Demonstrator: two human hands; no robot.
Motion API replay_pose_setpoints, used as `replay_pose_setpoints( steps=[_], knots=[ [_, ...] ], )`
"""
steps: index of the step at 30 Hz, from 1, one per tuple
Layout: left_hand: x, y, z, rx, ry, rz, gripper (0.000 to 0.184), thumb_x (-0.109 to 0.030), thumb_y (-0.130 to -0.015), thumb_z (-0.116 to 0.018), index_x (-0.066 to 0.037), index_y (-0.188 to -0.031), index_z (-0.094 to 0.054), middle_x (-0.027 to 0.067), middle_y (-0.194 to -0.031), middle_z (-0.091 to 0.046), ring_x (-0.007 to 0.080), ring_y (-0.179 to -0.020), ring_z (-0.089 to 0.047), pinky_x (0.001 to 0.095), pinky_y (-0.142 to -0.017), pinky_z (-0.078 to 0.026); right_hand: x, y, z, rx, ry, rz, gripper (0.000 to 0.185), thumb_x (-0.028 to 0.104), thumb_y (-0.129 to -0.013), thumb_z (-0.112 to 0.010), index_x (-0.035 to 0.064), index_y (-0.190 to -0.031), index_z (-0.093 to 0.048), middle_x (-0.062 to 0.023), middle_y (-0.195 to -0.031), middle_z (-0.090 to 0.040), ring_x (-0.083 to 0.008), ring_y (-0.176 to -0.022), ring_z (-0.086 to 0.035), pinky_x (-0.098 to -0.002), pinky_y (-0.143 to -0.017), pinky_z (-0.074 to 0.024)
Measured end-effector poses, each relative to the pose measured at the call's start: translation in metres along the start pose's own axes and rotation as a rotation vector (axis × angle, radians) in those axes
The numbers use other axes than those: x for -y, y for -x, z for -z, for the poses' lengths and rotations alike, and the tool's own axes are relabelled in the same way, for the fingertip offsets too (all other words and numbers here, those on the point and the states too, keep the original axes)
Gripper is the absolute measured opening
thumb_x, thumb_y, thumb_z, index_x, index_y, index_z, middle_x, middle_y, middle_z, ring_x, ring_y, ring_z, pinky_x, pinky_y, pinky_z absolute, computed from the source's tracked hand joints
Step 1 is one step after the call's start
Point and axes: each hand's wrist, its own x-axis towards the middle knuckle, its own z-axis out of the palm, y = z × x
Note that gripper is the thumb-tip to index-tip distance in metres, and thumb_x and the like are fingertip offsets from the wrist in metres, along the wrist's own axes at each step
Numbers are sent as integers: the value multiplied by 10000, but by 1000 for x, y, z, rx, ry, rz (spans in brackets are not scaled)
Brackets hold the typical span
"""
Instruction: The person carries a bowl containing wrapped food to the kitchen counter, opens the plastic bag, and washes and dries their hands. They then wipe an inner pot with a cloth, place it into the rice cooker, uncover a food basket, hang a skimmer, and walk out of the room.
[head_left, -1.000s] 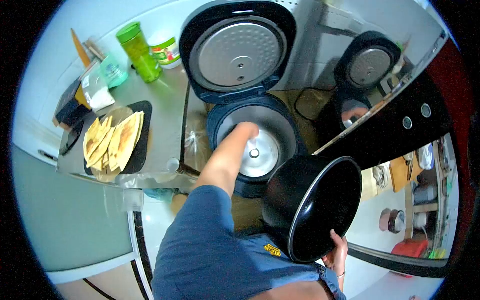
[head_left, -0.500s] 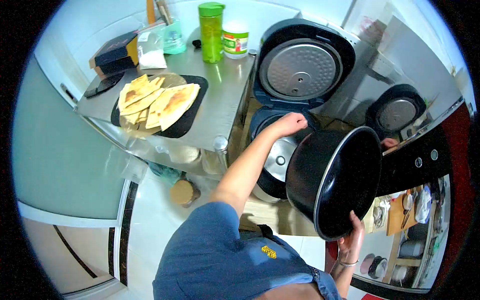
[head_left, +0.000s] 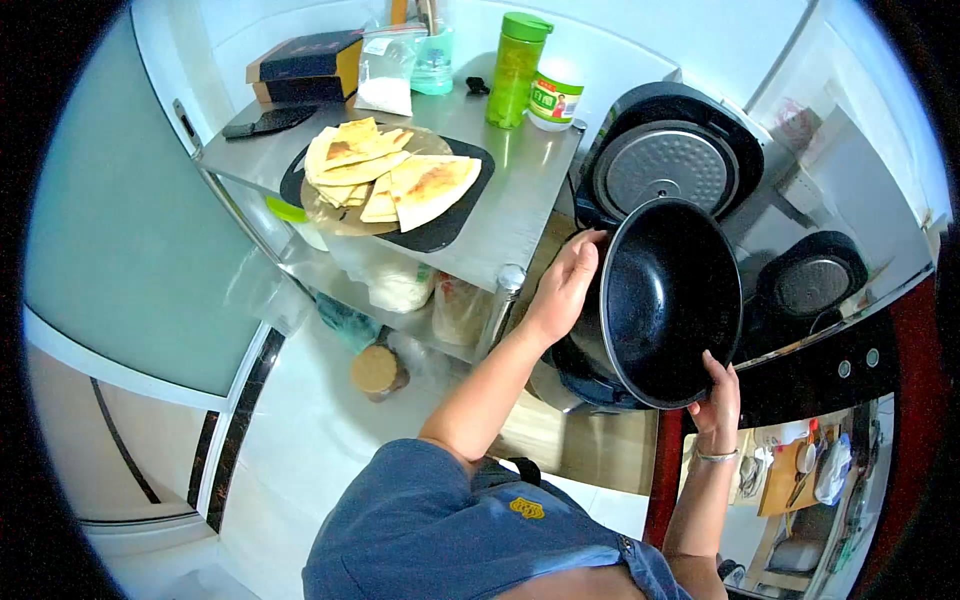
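A black rice cooker inner pot point(head_left: 672, 300) is tilted above the rice cooker body point(head_left: 600, 385), its inside turned toward me. My right hand point(head_left: 714, 405) grips its lower right rim, thumb at the edge. At the pot's left side, my left hand point(head_left: 564, 292) is pressed to the outer wall, its fingers partly hidden. Behind the pot, the cooker's lid point(head_left: 672, 160) stands raised, showing its dimpled metal inner plate. Most of the cooker's opening is covered by the pot.
Left of the cooker is a steel table point(head_left: 480, 235) with flatbreads point(head_left: 385, 180) on a dark mat. A green bottle point(head_left: 517, 70), a white tub point(head_left: 555, 97), a bag of white powder point(head_left: 387, 75) and a box point(head_left: 308, 65) stand behind. A reflective panel point(head_left: 850, 200) borders the right.
My left hand has moved from above the cooker opening to the pot's left side. The pot has shifted up and over the cooker. The view has turned, moving the table rightward.
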Motion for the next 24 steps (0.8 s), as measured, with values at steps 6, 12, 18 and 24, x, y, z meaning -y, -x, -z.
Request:
replay_pose_setpoints(
  steps=[6, 12, 18, 24],
  knots=[
    [9, 5, -1, -69, -190, 85, 405, -399, -834, -390, -28, -996, -376, 165, -894, -503, 298, -852, -499, 350, -754, -375, -12, -24, 7, 22, 16, -38, 157, 142, -776, -492, 69, -902, -433, -53, -692, -534, -141, -407, -489, -202, -231, -292],
    [19, -3, -3, -67, -342, 128, 318, -328, -821, -431, -11, -819, -420, 155, -770, -493, 275, -724, -480, 347, -646, -377, -13, -34, 3, -70, 102, -65, 96, 134, -789, -456, 61, -850, -445, -37, -618, -510, -115, -349, -449, -185, -214, -268],
    [44, -6, -3, 24, -499, 183, 314, -294, -786, -446, 15, -730, -438, 215, -758, -498, 375, -766, -482, 410, -655, -384, -14, -47, 17, -59, 363, -116, 85, 146, -790, -457, 83, -843, -437, -24, -571, -486, -110, -291, -398, -190, -213, -267],
    [54, -7, 2, -17, -757, 111, 246, -213, -726, -466, 28, -706, -511, 195, -823, -515, 343, -800, -498, 424, -719, -391, -13, -48, 3, -142, 624, -67, 200, 188, -766, -483, 53, -908, -444, -23, -547, -472, -118, -313, -416, -207, -244, -292]
  ],
)
